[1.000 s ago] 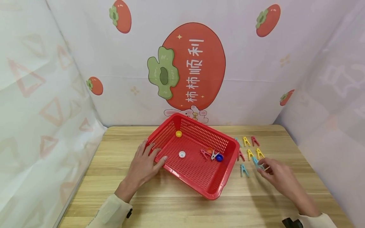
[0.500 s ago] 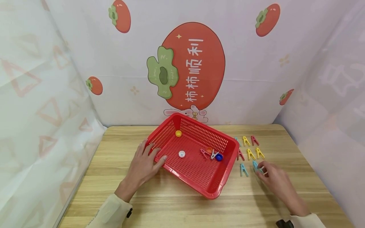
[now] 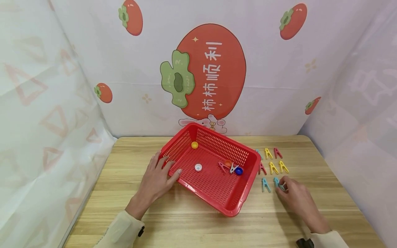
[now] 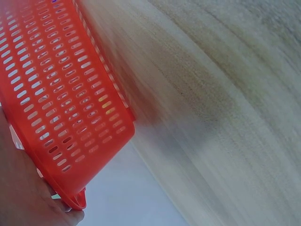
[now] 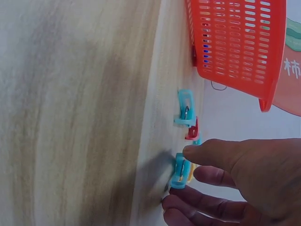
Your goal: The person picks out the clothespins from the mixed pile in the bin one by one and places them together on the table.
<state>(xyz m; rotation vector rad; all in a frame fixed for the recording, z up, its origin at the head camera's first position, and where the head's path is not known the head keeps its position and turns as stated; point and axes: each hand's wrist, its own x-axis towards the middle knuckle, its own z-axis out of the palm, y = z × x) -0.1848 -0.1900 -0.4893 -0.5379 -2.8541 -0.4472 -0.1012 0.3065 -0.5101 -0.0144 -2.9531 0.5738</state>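
Observation:
My left hand [image 3: 158, 177] holds the left corner of a red plastic basket [image 3: 206, 203], fingers bent over its rim. In the left wrist view those fingers lie along the rim of the perforated basket wall [image 4: 61, 94]. On the right, my right hand [image 3: 293, 194] pinches a light blue clothespin [image 3: 277, 182] low at the tabletop. The right wrist view has the thumb on one side of this clothespin [image 5: 179, 170] and a finger at its other side. Another light blue clothespin [image 3: 265, 185] lies just left of it.
Behind lie yellow clothespins [image 3: 273, 167], red clothespins [image 3: 277, 153] and a partly hidden blue one [image 3: 259, 154]. Inside the basket are bottle caps, among them a white cap [image 3: 198, 167] and a blue cap [image 3: 238, 171], plus a white clothespin [image 3: 233, 168]. A printed cloth [image 3: 273, 103] hangs behind the table.
My right hand has moved slightly left and down with the light blue clothespin, which now lies beside the other blue one. The left hand and basket have stayed put.

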